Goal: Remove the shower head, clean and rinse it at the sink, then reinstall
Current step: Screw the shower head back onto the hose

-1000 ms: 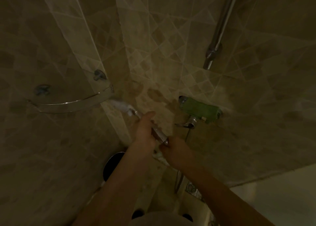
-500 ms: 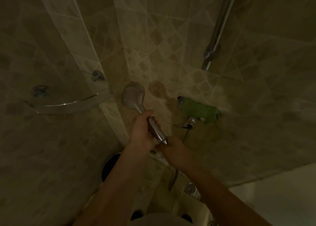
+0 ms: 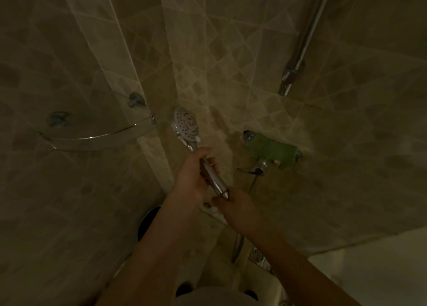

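The left hand [image 3: 193,178] grips the shower head [image 3: 186,126] by its handle, which slants down-right to the right hand [image 3: 233,205], seemingly pinching the hose end there.

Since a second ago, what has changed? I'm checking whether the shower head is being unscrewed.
The shower head has turned in the left hand: edge-on, then back showing, now its nozzle face shows. The left hand still grips the handle; the right hand still holds the handle's lower end. The green-wrapped mixer and the corner shelf have stayed put.
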A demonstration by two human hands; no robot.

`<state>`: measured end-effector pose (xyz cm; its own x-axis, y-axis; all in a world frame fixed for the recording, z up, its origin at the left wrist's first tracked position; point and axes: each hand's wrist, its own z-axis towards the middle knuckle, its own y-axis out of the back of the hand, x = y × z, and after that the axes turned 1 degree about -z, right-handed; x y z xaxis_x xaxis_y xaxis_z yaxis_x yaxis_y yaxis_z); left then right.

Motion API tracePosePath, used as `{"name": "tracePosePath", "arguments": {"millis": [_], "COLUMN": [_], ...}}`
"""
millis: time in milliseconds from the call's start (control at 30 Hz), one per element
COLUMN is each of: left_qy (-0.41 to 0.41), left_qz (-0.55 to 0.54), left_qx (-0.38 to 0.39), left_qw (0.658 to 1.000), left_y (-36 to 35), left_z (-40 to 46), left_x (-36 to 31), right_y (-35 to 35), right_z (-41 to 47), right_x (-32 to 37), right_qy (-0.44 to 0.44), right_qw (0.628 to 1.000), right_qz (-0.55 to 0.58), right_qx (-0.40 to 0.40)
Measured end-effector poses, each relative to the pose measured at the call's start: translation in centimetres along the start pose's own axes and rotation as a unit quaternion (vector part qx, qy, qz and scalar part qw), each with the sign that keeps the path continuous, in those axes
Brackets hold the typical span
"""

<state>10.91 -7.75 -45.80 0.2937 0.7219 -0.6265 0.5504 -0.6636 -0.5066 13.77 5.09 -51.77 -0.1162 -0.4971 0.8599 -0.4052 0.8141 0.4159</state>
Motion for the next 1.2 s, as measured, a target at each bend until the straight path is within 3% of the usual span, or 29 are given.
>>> {"name": "tracePosePath", "arguments": {"millis": [167,333,433,500,600,700,867,1067,1200], "left_qy": [-0.035,-0.015,-0.042,-0.043,-0.024,-0.011,-0.012,-0.018,-0.023], "left_qz": [-0.04,-0.085,-0.031,-0.021,-0.061,-0.065,-0.042,-0.11,-0.053], "left_qx": [-0.035,0.062,-0.011,-0.048,-0.028,-0.003,-0.069,0.017,-0.044], "left_qw": [0.998,0.994,0.999,0.998,0.997,0.998,0.997,0.994,0.997], "left_y": [-0.4,0.5,-0.1,-0.4,0.2,0.5,0.2,1.4,0.9], "left_z": [0.4,0.0,-0.1,0.1,0.4,0.1,0.1,0.1,0.0], "left_x": [0.6,-0.2,0.5,1.1,0.9,0.5,1.2,1.2,1.0], "right_y": [0.1,0.8,1.0,0.7,0.0,-0.1,-0.2,-0.2,-0.5], "right_z": [0.1,0.0,0.0,-0.3,-0.8,-0.7,-0.6,-0.5,-0.3], "right_x": [0.0,0.6,0.8,1.0,1.0,1.1,1.0,1.2,1.1], "right_qy": [0.063,0.042,0.035,0.045,0.065,0.046,0.05,0.015,0.008], "right_qw": [0.994,0.998,0.998,0.995,0.995,0.998,0.994,0.999,0.999], "right_qz": [-0.083,-0.016,-0.051,-0.092,-0.072,-0.046,-0.1,0.003,-0.029], "right_qx": [0.013,0.043,-0.017,-0.014,0.037,0.027,0.005,0.05,0.032]}}
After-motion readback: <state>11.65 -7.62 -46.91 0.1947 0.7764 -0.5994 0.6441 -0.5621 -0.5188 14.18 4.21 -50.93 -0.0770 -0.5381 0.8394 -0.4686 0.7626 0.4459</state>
